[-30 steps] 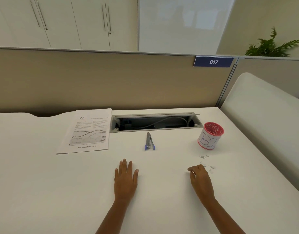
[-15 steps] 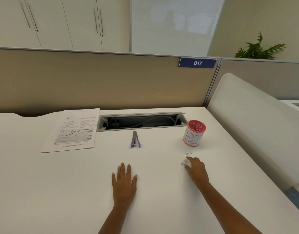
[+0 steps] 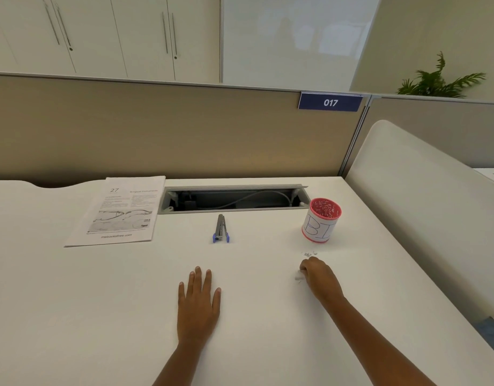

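Observation:
My left hand [image 3: 198, 302] lies flat on the white desk [image 3: 73, 316], palm down, fingers straight. My right hand [image 3: 318, 277] sits to the right with its fingers curled over a few small white scraps [image 3: 299, 277] that show at its left edge. More tiny scraps [image 3: 308, 254] lie on the desk just beyond that hand. A red mesh cup [image 3: 322, 220] with a white paper label stands behind them. A small stapler [image 3: 220, 229] with a blue end lies in the middle of the desk, beyond my left hand.
A stapled printed document [image 3: 120, 211] lies at the back left. An open cable tray [image 3: 231, 200] is sunk into the desk's rear edge. A beige partition [image 3: 156, 129] closes the back, and a white rounded divider [image 3: 424, 207] borders the right side.
My right hand has drawn back toward me with the white scraps under its curled fingers. My left hand stays flat. The camera view has shifted slightly.

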A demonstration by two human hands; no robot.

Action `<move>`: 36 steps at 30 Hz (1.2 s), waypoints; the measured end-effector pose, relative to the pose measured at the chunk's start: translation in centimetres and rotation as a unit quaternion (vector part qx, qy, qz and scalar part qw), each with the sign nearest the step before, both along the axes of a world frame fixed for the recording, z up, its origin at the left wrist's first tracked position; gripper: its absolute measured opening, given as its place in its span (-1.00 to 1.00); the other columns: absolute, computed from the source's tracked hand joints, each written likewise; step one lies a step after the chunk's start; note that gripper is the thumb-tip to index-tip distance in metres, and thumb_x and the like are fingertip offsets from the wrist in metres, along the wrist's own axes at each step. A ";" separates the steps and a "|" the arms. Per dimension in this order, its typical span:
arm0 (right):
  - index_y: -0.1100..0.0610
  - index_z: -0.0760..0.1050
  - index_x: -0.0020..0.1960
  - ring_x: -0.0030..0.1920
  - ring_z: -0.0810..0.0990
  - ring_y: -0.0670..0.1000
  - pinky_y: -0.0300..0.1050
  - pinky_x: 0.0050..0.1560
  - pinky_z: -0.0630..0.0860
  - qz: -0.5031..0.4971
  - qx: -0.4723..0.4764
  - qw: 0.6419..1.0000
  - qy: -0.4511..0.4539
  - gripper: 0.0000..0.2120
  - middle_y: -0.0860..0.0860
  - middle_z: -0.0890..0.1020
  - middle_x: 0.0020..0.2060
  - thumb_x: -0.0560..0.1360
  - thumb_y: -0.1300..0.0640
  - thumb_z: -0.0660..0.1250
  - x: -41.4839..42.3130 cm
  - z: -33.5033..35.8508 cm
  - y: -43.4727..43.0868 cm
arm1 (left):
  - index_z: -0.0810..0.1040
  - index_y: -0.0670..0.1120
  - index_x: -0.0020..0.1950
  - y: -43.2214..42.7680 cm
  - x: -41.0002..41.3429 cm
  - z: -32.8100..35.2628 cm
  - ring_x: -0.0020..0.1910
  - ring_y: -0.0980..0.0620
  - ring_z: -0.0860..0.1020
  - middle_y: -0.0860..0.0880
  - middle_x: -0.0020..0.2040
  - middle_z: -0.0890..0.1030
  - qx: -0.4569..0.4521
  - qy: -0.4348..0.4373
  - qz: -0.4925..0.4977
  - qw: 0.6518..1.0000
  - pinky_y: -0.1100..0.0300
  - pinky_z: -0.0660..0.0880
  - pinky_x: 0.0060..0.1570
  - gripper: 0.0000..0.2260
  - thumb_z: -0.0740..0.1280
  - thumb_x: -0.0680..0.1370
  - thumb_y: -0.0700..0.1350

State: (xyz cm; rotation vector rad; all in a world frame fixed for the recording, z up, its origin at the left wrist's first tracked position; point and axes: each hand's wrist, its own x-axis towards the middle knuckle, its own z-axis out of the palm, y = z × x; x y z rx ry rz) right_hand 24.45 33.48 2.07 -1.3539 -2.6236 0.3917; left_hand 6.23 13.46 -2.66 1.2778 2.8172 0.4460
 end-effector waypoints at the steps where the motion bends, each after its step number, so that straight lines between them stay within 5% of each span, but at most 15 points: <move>1: 0.24 0.48 -0.15 -0.15 0.45 0.08 -0.17 -0.25 0.28 -0.007 -0.001 1.000 0.006 -0.87 0.16 0.56 -0.12 0.47 0.31 0.16 0.1 -0.1 0.0 | 0.55 -0.18 0.18 0.0 0.0 -0.1 0.11 -0.18 0.58 -0.23 0.18 0.57 0.001 0.002 0.002 1.000 -0.01 0.17 0.18 -0.33 -0.27 0.59 0.10; 14: 0.31 0.60 -0.03 -0.04 0.63 0.19 -0.17 -0.03 0.44 -0.121 0.021 0.946 0.299 -0.84 0.26 0.67 -0.06 0.44 0.32 0.30 -0.8 7.7 5.2 | 0.31 -0.17 0.27 2.2 0.3 -0.6 0.13 -0.22 0.56 -0.27 0.20 0.55 0.041 0.010 0.014 0.999 -0.03 0.15 0.22 -0.46 -0.26 0.59 0.12; 20: 0.33 0.57 0.02 0.05 0.58 0.20 -0.06 0.03 0.49 -0.137 0.048 0.948 0.283 -0.80 0.27 0.64 0.02 0.48 0.32 0.22 -2.1 10.3 8.9 | 0.27 -0.12 0.31 2.6 0.0 -0.4 0.28 -0.12 0.37 -0.21 0.26 0.52 0.040 -0.004 -0.010 0.999 0.15 -0.23 0.41 -0.47 -0.26 0.58 0.14; 24: 0.34 0.55 0.06 0.11 0.55 0.22 -0.01 0.08 0.49 -0.143 0.029 0.960 0.240 -0.78 0.28 0.61 0.07 0.50 0.33 0.19 -2.9 10.0 10.4 | 0.29 -0.11 0.32 3.1 -0.4 -0.4 0.28 -0.05 0.26 -0.19 0.27 0.51 0.035 -0.022 -0.025 0.999 0.15 -0.23 0.41 -0.46 -0.25 0.58 0.15; 28: 0.34 0.51 0.14 0.16 0.53 0.24 0.05 0.15 0.49 -0.139 0.034 0.965 0.219 -0.73 0.29 0.58 0.14 0.52 0.34 0.14 -2.6 9.7 10.4 | 0.42 -0.14 0.29 3.5 -0.6 -0.5 0.29 -0.10 0.37 -0.18 0.27 0.51 0.024 -0.013 -0.026 0.999 0.15 -0.22 0.41 -0.39 -0.24 0.58 0.15; 33: 0.34 0.58 -0.02 0.02 0.57 0.24 -0.08 0.00 0.46 -0.097 0.092 0.944 0.300 -0.78 0.29 0.63 -0.01 0.48 0.39 0.16 -1.4 7.7 6.9 | 0.47 -0.15 0.27 3.5 -0.5 -0.4 0.20 -0.15 0.52 -0.18 0.27 0.52 0.004 -0.004 -0.022 1.000 0.16 -0.22 0.40 -0.36 -0.25 0.57 0.15; 36: 0.34 0.60 -0.06 0.01 0.60 0.23 -0.07 0.05 0.47 -0.077 0.029 0.961 0.264 -0.79 0.28 0.65 -0.04 0.44 0.43 0.19 -0.9 4.4 4.8 | 0.47 -0.14 0.28 3.5 -0.5 -0.5 0.21 -0.15 0.52 -0.18 0.27 0.51 -0.003 -0.001 -0.026 1.000 0.15 -0.21 0.39 -0.36 -0.25 0.57 0.15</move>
